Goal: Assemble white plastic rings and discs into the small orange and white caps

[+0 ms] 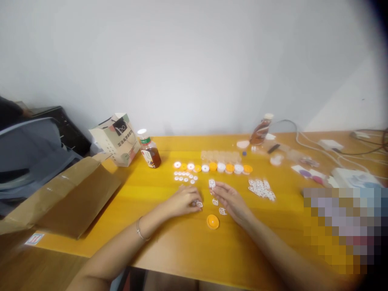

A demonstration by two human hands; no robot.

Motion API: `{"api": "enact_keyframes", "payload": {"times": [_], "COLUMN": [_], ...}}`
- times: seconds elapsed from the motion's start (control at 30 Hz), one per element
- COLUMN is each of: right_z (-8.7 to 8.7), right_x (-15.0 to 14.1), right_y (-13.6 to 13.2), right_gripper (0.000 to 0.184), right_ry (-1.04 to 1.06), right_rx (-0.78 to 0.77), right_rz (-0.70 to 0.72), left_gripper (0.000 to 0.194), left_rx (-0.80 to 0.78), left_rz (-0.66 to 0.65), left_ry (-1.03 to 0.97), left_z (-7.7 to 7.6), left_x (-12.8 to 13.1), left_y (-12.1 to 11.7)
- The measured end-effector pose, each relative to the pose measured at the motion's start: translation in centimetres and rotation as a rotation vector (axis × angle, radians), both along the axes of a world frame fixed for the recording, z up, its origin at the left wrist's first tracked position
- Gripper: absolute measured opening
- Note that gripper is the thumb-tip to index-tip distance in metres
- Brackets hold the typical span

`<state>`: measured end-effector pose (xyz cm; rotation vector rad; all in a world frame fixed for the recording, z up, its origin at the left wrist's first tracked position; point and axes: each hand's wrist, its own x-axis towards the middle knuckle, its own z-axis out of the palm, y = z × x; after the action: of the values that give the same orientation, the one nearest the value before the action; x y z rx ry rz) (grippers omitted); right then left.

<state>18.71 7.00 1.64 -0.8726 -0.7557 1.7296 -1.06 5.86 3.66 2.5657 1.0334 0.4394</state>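
Observation:
Both my hands rest on a yellow wooden table (169, 242). My left hand (183, 201), with a bracelet on the wrist, has its fingers curled over a small white plastic piece (199, 204). My right hand (230, 201) lies beside it, its fingertips pinching another small white piece (211, 184). Two more white pieces (218, 206) lie between the hands. An orange cap (212, 221) sits just in front of them. Behind the hands runs a row of orange and white caps (221, 167), with small white discs (184, 176) at its left end.
A pile of white pieces (261, 189) lies to the right. A brown drink bottle (150, 152), a paper bag (117, 138) and a cardboard box (69, 198) stand at the left. A tilted bottle (260, 131), cables (321, 151) and white devices (353, 178) crowd the back right.

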Motion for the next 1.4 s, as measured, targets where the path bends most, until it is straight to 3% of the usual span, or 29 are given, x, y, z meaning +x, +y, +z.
{"api": "enact_keyframes", "payload": {"times": [0.33,0.47,0.57,0.7,0.83,0.93,1.03,1.17,1.4], "right_z": [0.1,0.1,0.1,0.2,0.2,0.1,0.0,0.1,0.1], "right_x": [0.0,0.0,0.0,-0.2,-0.4,-0.5,-0.4,-0.4,-0.4], "right_y": [-0.2,0.0,-0.1,-0.4,-0.5,-0.5,-0.4,-0.4,-0.5], "right_gripper": [0.022,0.021,0.021,0.019,0.019,0.019,0.020,0.020,0.021], "right_ry": [-0.016,-0.022,-0.033,-0.056,-0.075,-0.089,-0.084,-0.071,-0.048], "right_rx": [0.015,0.017,0.019,0.009,-0.004,0.002,0.004,0.006,0.001], "right_rz": [-0.015,-0.024,-0.020,-0.013,-0.023,-0.029,-0.027,-0.027,0.010], "left_gripper": [0.016,0.014,0.014,0.021,0.025,0.024,0.022,0.020,0.022], "left_rx": [0.073,0.021,-0.136,-0.481,-0.683,-0.825,-0.813,-0.625,-0.574], "left_rz": [0.044,0.085,0.181,0.342,0.527,0.569,0.510,0.399,0.532], "left_ry": [-0.056,-0.254,-0.547,-0.927,-1.174,-1.277,-1.278,-1.166,-0.893], "left_z": [-1.7,-1.4,-0.9,-0.9,-1.0,-0.4,0.3,0.5,-0.6], "left_x": [0.5,0.8,1.0,1.2,2.0,2.9,3.6,4.2,4.3], "left_y": [-0.6,-0.8,-0.7,-0.1,0.9,1.5,1.8,1.8,1.8]}}
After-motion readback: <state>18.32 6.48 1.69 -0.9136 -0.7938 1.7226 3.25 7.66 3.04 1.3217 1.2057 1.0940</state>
